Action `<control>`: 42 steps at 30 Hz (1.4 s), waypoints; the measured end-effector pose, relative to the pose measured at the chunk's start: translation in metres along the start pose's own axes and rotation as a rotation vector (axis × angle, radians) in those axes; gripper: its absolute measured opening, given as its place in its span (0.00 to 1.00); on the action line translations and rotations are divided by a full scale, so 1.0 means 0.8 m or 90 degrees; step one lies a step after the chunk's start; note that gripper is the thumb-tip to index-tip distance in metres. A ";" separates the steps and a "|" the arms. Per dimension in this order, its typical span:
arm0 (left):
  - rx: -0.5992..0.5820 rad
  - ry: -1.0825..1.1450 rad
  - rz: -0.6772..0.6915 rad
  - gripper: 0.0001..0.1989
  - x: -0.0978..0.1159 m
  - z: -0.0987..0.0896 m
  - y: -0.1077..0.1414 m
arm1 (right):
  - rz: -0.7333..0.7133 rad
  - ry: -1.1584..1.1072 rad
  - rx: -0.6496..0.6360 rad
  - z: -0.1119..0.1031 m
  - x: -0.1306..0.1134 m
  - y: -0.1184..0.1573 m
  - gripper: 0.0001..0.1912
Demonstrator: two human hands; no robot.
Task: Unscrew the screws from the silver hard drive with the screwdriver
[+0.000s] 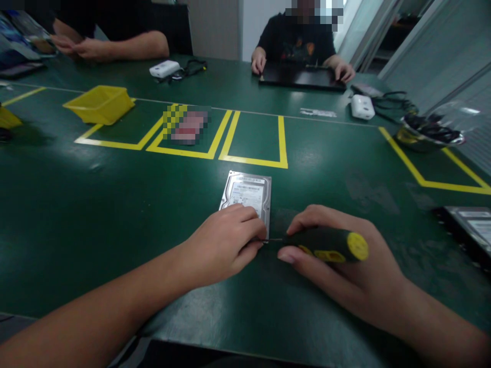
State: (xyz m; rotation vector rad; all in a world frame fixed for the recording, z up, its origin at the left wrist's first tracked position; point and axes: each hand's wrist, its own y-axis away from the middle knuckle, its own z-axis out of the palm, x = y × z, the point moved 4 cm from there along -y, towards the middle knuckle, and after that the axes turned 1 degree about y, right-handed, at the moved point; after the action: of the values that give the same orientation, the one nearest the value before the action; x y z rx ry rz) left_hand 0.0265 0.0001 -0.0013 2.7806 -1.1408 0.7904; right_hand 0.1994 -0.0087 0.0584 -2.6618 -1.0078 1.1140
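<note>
A silver hard drive (247,186) with a white label lies flat on the green table (115,220), near the middle of the view. My left hand (230,237) covers its near part, with fingers bent and closed over the near right corner; whatever is between the fingertips is hidden. My right hand (345,271) grips a black and yellow screwdriver (322,244) between thumb and fingers. The screwdriver lies almost level, its thin shaft pointing left to the fingertips of my left hand at the drive's near edge. Its tip is not visible.
Yellow tape outlines mark the table. A yellow bin (102,105) stands at the back left, a bag of dark parts (429,130) at the right. Another drive (470,230) lies at the right edge. Two people sit opposite, one holding a black panel (303,76).
</note>
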 end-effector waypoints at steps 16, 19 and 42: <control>0.024 -0.003 0.020 0.11 -0.002 0.001 -0.001 | -0.031 0.024 -0.092 -0.011 -0.019 -0.046 0.08; 0.032 0.013 0.003 0.09 0.000 -0.002 -0.002 | -0.049 0.041 -0.039 -0.025 -0.027 -0.045 0.08; 0.029 -0.035 0.013 0.04 0.000 0.000 0.001 | -0.154 0.139 -0.013 -0.053 -0.052 -0.021 0.20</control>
State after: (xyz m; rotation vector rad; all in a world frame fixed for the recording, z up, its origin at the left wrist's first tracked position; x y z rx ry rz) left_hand 0.0257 -0.0007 -0.0018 2.8492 -1.1768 0.7572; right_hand 0.1968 -0.0140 0.1196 -2.5210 -1.2581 0.7514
